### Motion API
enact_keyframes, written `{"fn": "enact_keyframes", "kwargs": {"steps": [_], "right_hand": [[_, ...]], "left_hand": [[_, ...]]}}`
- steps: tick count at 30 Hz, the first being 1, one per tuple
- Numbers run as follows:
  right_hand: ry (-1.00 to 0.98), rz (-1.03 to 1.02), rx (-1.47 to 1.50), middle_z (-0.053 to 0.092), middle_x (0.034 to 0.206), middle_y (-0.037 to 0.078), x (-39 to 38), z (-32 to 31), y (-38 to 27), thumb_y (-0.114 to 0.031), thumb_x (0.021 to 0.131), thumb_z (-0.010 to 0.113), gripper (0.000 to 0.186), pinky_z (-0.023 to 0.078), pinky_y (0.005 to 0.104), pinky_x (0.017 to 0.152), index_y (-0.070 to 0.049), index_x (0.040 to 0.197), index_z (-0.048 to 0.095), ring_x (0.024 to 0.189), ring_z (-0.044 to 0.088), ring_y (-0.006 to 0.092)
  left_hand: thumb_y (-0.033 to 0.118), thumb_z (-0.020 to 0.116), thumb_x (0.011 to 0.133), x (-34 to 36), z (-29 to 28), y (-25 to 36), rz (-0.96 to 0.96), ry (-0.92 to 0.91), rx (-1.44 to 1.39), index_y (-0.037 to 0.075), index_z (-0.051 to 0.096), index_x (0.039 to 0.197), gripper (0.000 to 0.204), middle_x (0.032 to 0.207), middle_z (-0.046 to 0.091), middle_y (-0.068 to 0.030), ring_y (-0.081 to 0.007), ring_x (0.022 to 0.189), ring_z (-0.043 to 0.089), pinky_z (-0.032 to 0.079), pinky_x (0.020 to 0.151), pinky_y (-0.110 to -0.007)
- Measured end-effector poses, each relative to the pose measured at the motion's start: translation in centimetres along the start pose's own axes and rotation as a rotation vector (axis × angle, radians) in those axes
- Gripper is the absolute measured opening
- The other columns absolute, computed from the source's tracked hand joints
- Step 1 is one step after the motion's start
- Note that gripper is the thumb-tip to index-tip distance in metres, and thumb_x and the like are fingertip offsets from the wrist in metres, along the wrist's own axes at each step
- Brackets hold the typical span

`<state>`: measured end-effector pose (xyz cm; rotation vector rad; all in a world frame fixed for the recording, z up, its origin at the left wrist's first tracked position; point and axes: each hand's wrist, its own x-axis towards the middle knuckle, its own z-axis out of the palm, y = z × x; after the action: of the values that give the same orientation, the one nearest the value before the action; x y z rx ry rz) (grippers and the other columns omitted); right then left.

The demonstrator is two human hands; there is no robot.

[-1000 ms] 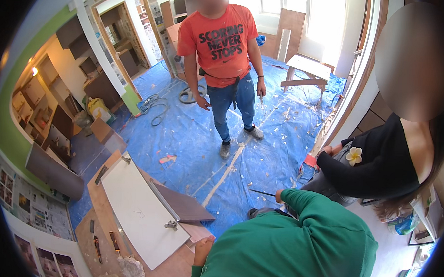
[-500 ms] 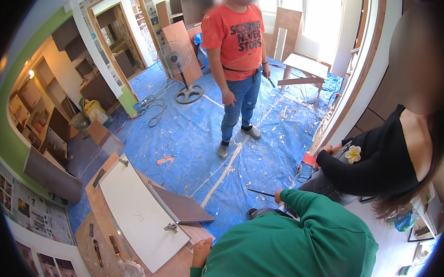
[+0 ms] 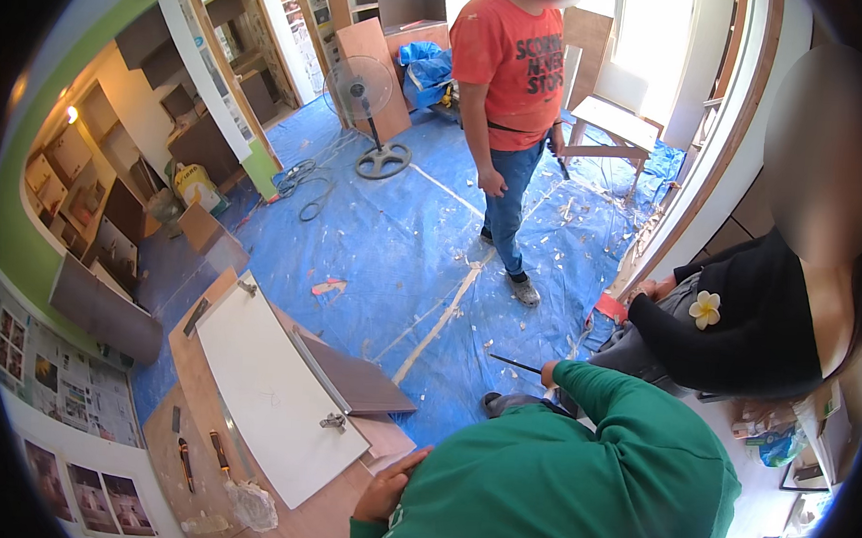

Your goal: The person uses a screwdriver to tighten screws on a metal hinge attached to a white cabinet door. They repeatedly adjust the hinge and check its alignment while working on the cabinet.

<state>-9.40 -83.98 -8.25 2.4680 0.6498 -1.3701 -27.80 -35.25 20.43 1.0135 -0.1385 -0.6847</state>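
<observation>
My left hand (image 3: 390, 485) rests against the front of my green sweatshirt, fingers laid along the cloth and nothing seen in it. Out in front of my body, my right hand (image 3: 549, 373) grips a thin dark rod (image 3: 515, 363) that points left over the blue sheet. Part of that hand is hidden by my sleeve, and the rod's kind cannot be made out. Nearest my left hand is a long white cabinet door (image 3: 272, 387) with metal hinges (image 3: 332, 420), lying on a wooden board (image 3: 178, 441). A dark brown panel (image 3: 354, 376) lies beside the door.
Two tools with black-and-orange handles (image 3: 186, 465) and a crumpled clear plastic bag (image 3: 251, 504) lie on the board. A person in a red shirt (image 3: 510, 75) stands ahead; another in black (image 3: 737, 321) is close at right. Beyond are a standing fan (image 3: 360, 91) and debris-strewn blue sheeting (image 3: 364, 256).
My left hand has moved from its curled pose to lie flatter on my sweatshirt. The person in red has shifted right in view and stepped. My right hand still grips the rod.
</observation>
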Motion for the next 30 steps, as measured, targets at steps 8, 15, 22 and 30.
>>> {"fn": "enact_keyframes", "kwargs": {"steps": [8, 15, 22, 30], "right_hand": [[0.074, -0.035, 0.040, 0.076, 0.098, 0.020, -0.4, -0.6, -0.2, -0.023, 0.086, 0.063, 0.031, 0.056, 0.0512, 0.079, -0.002, 0.101, 0.079, 0.089, 0.072, 0.0373], [0.071, 0.026, 0.089, 0.076, 0.099, 0.019, -0.4, 0.7, 1.3, -0.030, 0.092, 0.064, 0.032, 0.055, 0.0493, 0.083, -0.004, 0.104, 0.080, 0.094, 0.072, 0.0360], [-0.045, -0.155, -0.254, 0.076, 0.109, 0.018, -1.2, 0.3, 3.0, -0.023, 0.087, 0.064, 0.034, 0.057, 0.0476, 0.088, -0.006, 0.112, 0.078, 0.103, 0.072, 0.0382], [0.193, 0.146, 0.328, 0.075, 0.111, 0.019, -1.7, -1.0, 1.0, -0.030, 0.092, 0.059, 0.038, 0.056, 0.0481, 0.092, -0.004, 0.114, 0.077, 0.106, 0.071, 0.0396]], "left_hand": [[0.027, 0.058, 0.103, 3.8, -3.9, -4.1, -0.231, 0.082, 0.771, -0.003, 0.064, 0.136, 0.045, 0.138, 0.064, -0.0224, -0.0348, 0.129, 0.059, 0.043, 0.111, -0.044], [0.034, 0.051, 0.107, 2.2, 5.8, 11.9, 0.297, -0.432, 0.329, -0.009, 0.073, 0.114, 0.049, 0.116, 0.071, -0.0294, -0.0386, 0.114, 0.068, 0.051, 0.102, -0.051], [0.042, 0.067, 0.098, 2.8, 13.9, 22.4, 0.707, -0.491, 0.380, -0.009, 0.073, 0.113, 0.054, 0.112, 0.071, -0.0328, -0.0426, 0.110, 0.065, 0.049, 0.099, -0.053], [0.036, 0.052, 0.106, 3.9, 23.5, 23.3, 1.085, -0.662, -0.102, -0.015, 0.071, 0.114, 0.056, 0.118, 0.070, -0.0330, -0.0495, 0.124, 0.060, 0.048, 0.106, -0.056]]}}
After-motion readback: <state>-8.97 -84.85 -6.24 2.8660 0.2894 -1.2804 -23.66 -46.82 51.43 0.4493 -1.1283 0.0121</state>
